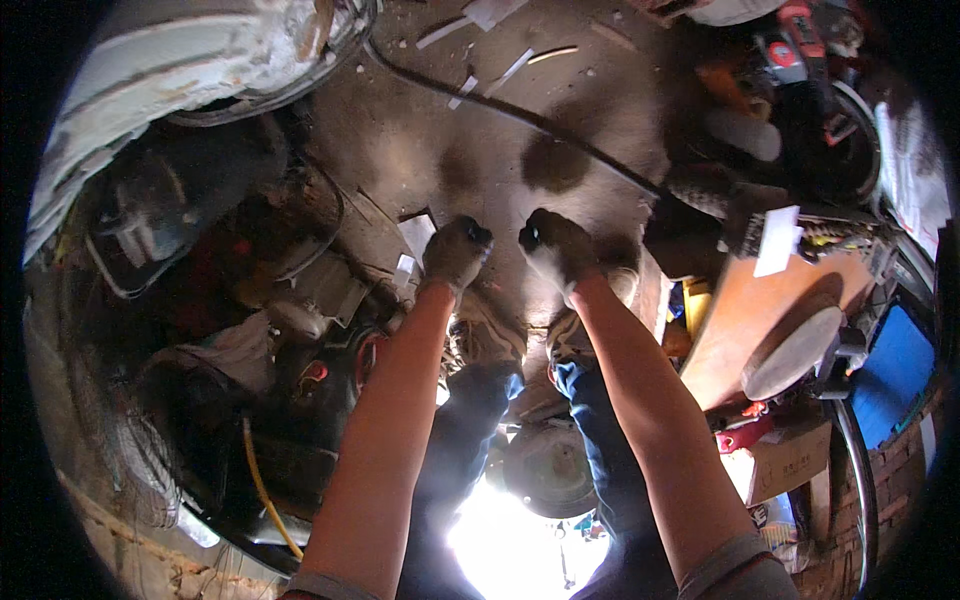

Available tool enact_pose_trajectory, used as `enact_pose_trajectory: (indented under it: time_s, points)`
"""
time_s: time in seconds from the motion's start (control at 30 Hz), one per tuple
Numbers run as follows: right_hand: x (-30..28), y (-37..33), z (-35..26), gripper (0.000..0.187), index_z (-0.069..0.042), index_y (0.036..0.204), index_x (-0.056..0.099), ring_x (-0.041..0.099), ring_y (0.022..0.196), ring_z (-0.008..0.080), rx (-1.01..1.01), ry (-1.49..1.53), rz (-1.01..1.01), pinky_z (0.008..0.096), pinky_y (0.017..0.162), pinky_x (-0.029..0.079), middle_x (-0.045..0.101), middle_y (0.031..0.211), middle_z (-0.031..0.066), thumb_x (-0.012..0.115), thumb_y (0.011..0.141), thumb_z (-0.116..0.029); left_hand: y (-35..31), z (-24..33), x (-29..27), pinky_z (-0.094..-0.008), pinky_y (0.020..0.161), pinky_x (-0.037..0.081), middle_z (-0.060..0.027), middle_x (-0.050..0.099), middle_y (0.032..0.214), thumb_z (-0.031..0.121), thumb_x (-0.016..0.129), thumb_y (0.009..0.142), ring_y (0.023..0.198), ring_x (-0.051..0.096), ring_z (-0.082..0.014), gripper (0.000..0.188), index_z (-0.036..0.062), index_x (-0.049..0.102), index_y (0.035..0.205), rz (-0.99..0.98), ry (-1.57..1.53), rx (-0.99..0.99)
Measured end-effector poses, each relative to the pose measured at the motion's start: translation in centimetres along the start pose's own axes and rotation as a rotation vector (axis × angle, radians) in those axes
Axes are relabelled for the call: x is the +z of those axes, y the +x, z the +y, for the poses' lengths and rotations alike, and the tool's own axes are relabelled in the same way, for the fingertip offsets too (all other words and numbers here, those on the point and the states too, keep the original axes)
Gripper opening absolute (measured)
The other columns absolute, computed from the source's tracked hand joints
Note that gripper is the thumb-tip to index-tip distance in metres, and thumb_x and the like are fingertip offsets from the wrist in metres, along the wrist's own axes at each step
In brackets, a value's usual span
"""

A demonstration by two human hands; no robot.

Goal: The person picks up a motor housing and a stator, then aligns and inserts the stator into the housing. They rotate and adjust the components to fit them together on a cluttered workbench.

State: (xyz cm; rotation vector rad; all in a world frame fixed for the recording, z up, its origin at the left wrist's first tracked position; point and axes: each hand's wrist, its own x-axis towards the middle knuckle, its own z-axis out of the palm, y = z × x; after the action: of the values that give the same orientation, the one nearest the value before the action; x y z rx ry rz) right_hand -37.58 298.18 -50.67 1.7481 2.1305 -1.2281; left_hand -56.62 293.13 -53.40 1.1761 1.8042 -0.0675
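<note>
Both my arms reach forward over the dusty concrete floor, side by side. My left hand, in a pale work glove with dark fingertips, is closed in a fist. Level with it and a short gap to its right, my right hand wears a matching glove and is also curled into a fist. Nothing sticks out of either one. Below them are my shoes and blue jeans. A small white scrap lies on the floor beside my left hand.
A black hose crosses the floor ahead. At the right stand a wooden board, a grey disc, a blue panel and a cardboard box. A red power tool lies far right. Dark clutter and a yellow hose occupy the left.
</note>
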Motion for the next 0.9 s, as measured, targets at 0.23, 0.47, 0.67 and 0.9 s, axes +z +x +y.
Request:
enact_pose_trajectory:
  time_s: [0.23, 0.47, 0.67, 0.9]
  points:
    - [-14.4, -14.2, -2.7, 0.035, -0.006, 0.111, 0.065, 0.067, 0.098, 0.0278, -0.296, 0.233, -0.035, 0.0352, 0.08, 0.057, 0.068, 0.106, 0.0131, 0.071, 0.078, 0.001, -15.4, 10.6, -4.9, -0.0278, 0.055, 0.049, -0.0059, 0.064, 0.098, 0.009, 0.058, 0.094, 0.068, 0.06, -0.0114, 0.019, 0.0026, 0.062, 0.112, -0.527, -0.57, 0.141]
    - [-33.3, -27.0, -10.1, 0.018, -0.007, 0.103, 0.072, 0.07, 0.084, 0.025, 0.127, 0.89, 0.058, 0.0348, 0.075, 0.057, 0.073, 0.1, 0.0121, 0.067, 0.088, -0.016, -26.7, 29.4, -16.6, -0.0351, 0.069, 0.055, -0.0086, 0.071, 0.098, 0.03, 0.063, 0.094, 0.078, 0.066, -0.0179, 0.038, 0.0018, 0.063, 0.119, -0.698, -0.483, 0.303]
    - [-37.8, -31.4, -7.9, 0.019, -0.005, 0.093, 0.068, 0.071, 0.083, 0.0282, 0.295, 0.609, 0.224, 0.0374, 0.074, 0.056, 0.071, 0.091, 0.0139, 0.068, 0.087, -0.022, -30.7, 40.7, -19.3, -0.0389, 0.079, 0.055, -0.0145, 0.069, 0.104, 0.032, 0.063, 0.094, 0.092, 0.069, -0.0283, 0.038, 0.0025, 0.062, 0.117, -0.675, 0.092, 0.413]
    - [-55.2, -29.4, -4.6, 0.008, 0.001, 0.099, 0.062, 0.067, 0.067, 0.0199, 0.184, 0.887, 0.878, 0.0328, 0.063, 0.057, 0.069, 0.088, 0.0125, 0.061, 0.092, -0.004, -29.6, 51.1, -24.4, -0.0309, 0.077, 0.057, -0.0079, 0.067, 0.108, 0.023, 0.068, 0.092, 0.092, 0.067, -0.016, 0.037, 0.0031, 0.058, 0.122, -0.7, -0.852, 0.057]
